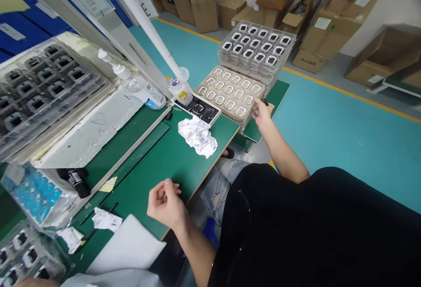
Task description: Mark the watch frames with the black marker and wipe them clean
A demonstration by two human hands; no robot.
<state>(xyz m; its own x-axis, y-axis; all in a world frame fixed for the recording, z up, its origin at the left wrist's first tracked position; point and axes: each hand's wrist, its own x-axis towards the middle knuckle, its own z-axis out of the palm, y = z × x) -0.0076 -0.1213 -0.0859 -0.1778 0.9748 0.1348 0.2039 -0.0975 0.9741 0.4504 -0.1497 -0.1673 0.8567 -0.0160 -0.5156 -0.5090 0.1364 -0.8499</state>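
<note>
Right hand (262, 111) first: its fingers are spread, with the tips at the right edge of the beige tray (224, 94). A small black thing (265, 102) shows by those fingers, but I cannot tell if they pinch it. That tray is just past the far end of the green table (158, 160), and it holds rows of little white frames (229, 90).

The tray looks thin and light, so it may bend if only one side is held. The frames look small and hard, and they could slip or get scratched if the tray tips. Two sides are the best place to hold it, kept flat, with no fingers on the frames. One frame alone is best held by its outer rim.

Just left of the tray is an open box (215, 118) with a black inside, and a bottle (180, 92) with a yellow label is beside it. Farther back and right is a tall pile of clear trays (251, 65).

Nearer, a crumpled white cloth (197, 137) lies on the table; it looks soft. Nearer still, the left hand (166, 203) is loosely curled over the table edge. I cannot tell if its fingers meet or hide anything.
</note>
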